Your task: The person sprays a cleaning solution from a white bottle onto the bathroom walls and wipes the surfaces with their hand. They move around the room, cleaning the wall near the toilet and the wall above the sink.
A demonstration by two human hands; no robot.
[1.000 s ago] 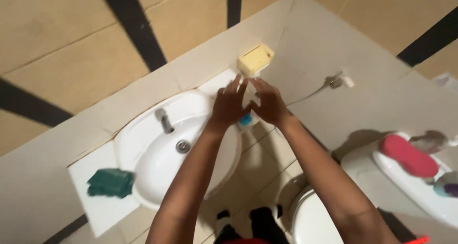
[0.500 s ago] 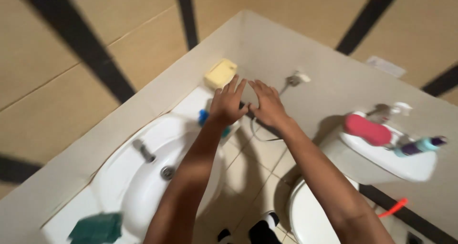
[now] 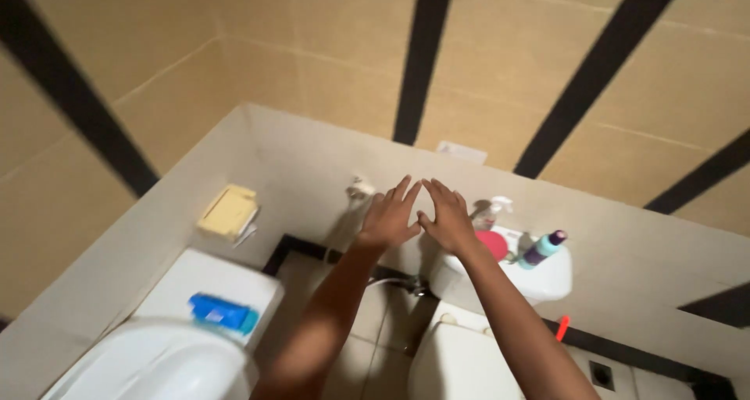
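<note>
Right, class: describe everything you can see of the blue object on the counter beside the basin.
The small blue block-shaped object looks like a wrapped packet or sponge, bright blue with a paler teal end. It lies flat on the white counter, right beside the rim of the white basin. Neither hand touches it; what it is made of is unclear.

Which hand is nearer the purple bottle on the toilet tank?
The right hand. It is just left of the purple bottle, beside the red item. The left hand is farther left, near the wall fitting.
</note>
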